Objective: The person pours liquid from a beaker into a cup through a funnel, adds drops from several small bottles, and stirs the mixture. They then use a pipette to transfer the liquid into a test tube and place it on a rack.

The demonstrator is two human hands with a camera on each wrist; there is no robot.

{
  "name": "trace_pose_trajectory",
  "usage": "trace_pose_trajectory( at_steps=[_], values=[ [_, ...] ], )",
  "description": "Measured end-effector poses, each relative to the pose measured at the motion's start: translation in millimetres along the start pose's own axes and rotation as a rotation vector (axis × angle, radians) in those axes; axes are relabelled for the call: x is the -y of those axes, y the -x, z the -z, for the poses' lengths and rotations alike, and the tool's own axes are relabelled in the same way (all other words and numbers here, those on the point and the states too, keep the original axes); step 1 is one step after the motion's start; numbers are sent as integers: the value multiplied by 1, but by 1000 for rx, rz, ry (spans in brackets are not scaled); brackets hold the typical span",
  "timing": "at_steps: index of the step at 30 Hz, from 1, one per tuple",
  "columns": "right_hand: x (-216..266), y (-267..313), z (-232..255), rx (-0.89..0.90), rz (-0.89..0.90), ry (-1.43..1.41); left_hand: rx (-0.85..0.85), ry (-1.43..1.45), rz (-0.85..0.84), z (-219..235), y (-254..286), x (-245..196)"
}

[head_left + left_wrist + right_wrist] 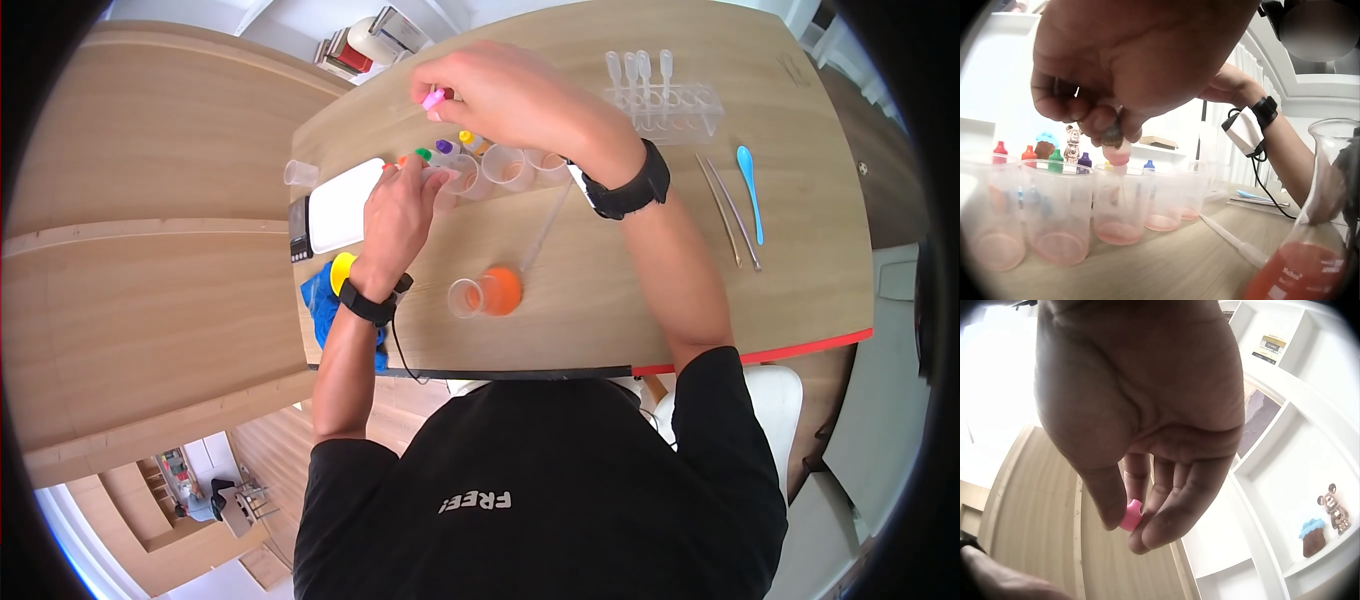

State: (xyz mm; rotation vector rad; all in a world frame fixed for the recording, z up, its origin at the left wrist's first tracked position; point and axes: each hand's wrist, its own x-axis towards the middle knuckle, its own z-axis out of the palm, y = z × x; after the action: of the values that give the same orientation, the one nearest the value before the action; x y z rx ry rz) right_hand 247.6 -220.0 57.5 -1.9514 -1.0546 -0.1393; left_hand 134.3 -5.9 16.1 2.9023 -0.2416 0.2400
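My left hand (pixel 397 212) pinches a small dropper bottle (pixel 1117 154) of pinkish liquid, mostly hidden by the fingers. Its tip points down over the mouth of a clear plastic cup (pixel 1117 212), the middle one of a row seen in the left wrist view. Each cup there, such as the one to its left (pixel 1059 215), has a little pale pink liquid at the bottom. Raised beyond the row, my right hand (pixel 505 95) pinches a pink cap (pixel 1132 515) between thumb and fingers. Dropper bottles with coloured caps, among them a purple-capped one (pixel 446 148), stand behind the cups.
A conical flask (pixel 500 290) of orange-red liquid stands near me, beside a plastic pipette (pixel 543 232). At left are a scale (pixel 345 207), a blue cloth (pixel 318 300) and a small cup (pixel 300 173). A rack (pixel 680 110) with pipettes, stirring rods (pixel 720 205) and a blue spoon (pixel 750 190) occupy the right.
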Motion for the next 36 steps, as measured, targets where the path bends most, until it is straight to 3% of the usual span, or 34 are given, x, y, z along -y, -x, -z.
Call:
trace_pose_trajectory(
  at_steps=[33, 36],
  values=[
    [7, 2, 5, 43, -41, 45, -2, -50, -26, -3, -1, -6],
    [5, 2, 2, -21, 11, 35, -51, -26, -32, -3, -1, -7]
  ],
)
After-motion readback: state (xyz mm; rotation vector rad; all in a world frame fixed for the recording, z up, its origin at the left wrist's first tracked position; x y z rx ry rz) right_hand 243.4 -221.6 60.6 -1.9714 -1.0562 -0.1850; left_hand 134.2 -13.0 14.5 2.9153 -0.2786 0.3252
